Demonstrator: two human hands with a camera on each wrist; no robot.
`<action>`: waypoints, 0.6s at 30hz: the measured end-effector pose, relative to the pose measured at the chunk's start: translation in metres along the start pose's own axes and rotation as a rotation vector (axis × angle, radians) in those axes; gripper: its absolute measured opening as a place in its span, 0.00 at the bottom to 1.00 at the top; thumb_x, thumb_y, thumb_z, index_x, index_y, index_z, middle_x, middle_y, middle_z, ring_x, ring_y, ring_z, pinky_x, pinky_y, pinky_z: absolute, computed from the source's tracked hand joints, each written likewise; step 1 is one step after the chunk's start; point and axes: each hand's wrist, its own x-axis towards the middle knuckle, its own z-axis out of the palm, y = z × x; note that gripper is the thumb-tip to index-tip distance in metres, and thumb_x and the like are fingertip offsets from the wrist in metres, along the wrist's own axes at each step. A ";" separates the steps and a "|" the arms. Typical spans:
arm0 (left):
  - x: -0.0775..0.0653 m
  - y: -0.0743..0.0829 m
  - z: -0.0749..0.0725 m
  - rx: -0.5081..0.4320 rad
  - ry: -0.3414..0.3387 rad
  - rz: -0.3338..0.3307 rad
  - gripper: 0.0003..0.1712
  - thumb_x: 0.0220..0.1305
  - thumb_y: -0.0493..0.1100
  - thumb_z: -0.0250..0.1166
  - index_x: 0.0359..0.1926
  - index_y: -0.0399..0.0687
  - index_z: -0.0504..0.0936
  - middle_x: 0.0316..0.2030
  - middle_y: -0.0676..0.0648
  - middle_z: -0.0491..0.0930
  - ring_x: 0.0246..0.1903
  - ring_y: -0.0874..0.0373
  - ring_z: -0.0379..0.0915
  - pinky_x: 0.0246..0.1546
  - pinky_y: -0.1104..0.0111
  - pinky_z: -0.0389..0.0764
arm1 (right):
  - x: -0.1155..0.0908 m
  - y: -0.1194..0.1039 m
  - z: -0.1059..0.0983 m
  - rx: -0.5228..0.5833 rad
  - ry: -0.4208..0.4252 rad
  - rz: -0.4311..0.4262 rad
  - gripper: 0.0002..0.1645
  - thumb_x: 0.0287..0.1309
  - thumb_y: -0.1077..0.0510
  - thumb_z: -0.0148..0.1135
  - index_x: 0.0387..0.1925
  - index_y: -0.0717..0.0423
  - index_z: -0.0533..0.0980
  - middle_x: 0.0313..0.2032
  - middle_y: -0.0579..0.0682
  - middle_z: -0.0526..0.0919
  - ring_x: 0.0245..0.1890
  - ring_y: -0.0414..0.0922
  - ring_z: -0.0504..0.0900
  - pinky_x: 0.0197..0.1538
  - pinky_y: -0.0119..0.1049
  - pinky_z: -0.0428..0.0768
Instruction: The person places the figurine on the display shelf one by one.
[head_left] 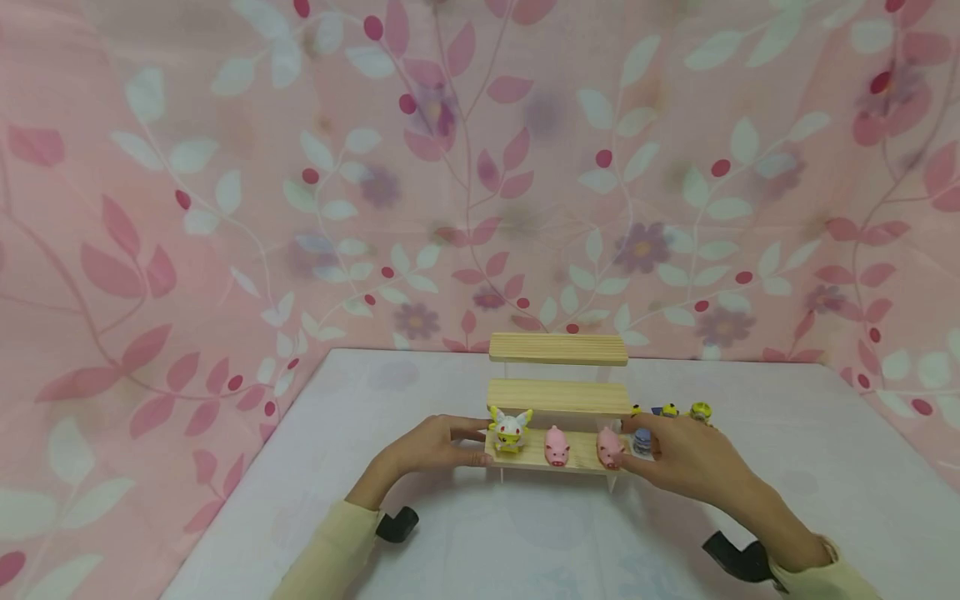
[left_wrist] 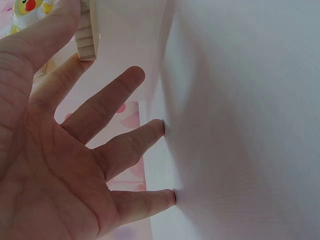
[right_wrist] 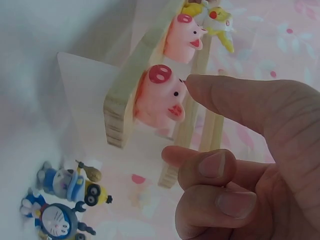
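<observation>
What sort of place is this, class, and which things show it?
Probably an indoor tabletop display or filming set-up: a floral backdrop behind a white-covered table, with a tiered wooden stand holding toy figures.

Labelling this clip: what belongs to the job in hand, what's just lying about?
Likely in the job:
pale wooden three-tier shelf, left fingers holding its lowest board
white-and-yellow eared figurine on that board
two pink pig figurines there, right fingers at one

Apparently just about:
blue-grey figurine, yellow figurines beside the shelf; might belong too
pink floral fabric backdrop
</observation>
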 end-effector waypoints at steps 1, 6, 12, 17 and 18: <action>0.000 0.000 0.000 0.001 0.000 0.001 0.38 0.58 0.59 0.72 0.68 0.54 0.74 0.56 0.50 0.80 0.58 0.54 0.75 0.58 0.50 0.72 | -0.001 0.000 -0.001 -0.004 0.000 0.004 0.29 0.51 0.36 0.72 0.47 0.50 0.82 0.18 0.37 0.67 0.17 0.37 0.64 0.19 0.32 0.62; 0.000 -0.001 0.000 -0.004 0.003 0.012 0.38 0.58 0.58 0.72 0.67 0.53 0.74 0.56 0.50 0.80 0.58 0.53 0.75 0.58 0.50 0.72 | -0.007 0.003 -0.006 -0.012 0.001 0.021 0.28 0.51 0.37 0.72 0.46 0.51 0.82 0.17 0.38 0.68 0.16 0.37 0.64 0.19 0.32 0.62; 0.000 -0.001 0.000 -0.017 -0.001 0.011 0.38 0.58 0.58 0.72 0.67 0.53 0.74 0.56 0.50 0.81 0.58 0.52 0.75 0.58 0.50 0.72 | -0.012 0.008 -0.010 -0.001 -0.011 0.046 0.27 0.52 0.39 0.73 0.47 0.50 0.81 0.17 0.39 0.67 0.15 0.37 0.63 0.19 0.32 0.60; 0.000 -0.001 0.000 -0.018 0.002 0.009 0.38 0.58 0.58 0.72 0.68 0.54 0.74 0.56 0.50 0.80 0.58 0.52 0.74 0.58 0.49 0.71 | -0.014 0.014 -0.011 -0.011 -0.012 0.048 0.27 0.52 0.40 0.73 0.49 0.50 0.81 0.17 0.39 0.67 0.16 0.38 0.64 0.19 0.32 0.61; 0.000 -0.001 0.001 -0.018 0.002 0.009 0.38 0.58 0.58 0.72 0.68 0.54 0.74 0.56 0.50 0.80 0.58 0.52 0.74 0.58 0.49 0.71 | -0.015 0.015 -0.011 -0.013 -0.011 0.048 0.27 0.52 0.40 0.73 0.49 0.50 0.81 0.18 0.38 0.67 0.16 0.38 0.64 0.19 0.32 0.61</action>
